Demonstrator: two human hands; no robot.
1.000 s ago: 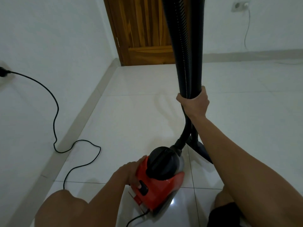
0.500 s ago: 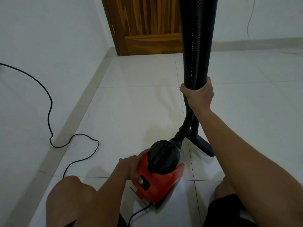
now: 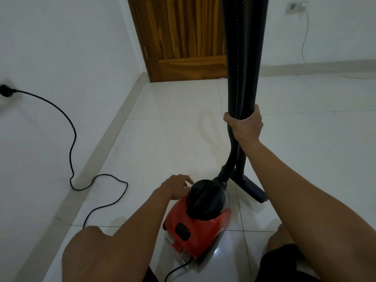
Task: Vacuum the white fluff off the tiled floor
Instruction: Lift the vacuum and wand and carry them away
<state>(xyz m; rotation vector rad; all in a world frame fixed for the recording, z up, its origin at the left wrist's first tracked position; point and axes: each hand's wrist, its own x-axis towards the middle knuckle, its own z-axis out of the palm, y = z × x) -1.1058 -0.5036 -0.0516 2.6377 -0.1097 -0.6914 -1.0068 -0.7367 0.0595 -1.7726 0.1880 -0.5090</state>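
Right hand [image 3: 245,127] wraps wand [image 3: 253,58] plus hose [image 3: 234,58], upright. Left hand [image 3: 177,186] fingers loose, empty, beside red canister [image 3: 201,228]. Steady canister; lay floor nozzle [image 3: 253,189] flat before sweeping.

Wooden door [image 3: 183,37] at far centre. White wall [image 3: 61,47] on left, grey skirting [image 3: 117,123] along its foot. Far right: wall socket [image 3: 293,8] with white plug, thin cable [image 3: 302,45] hanging below
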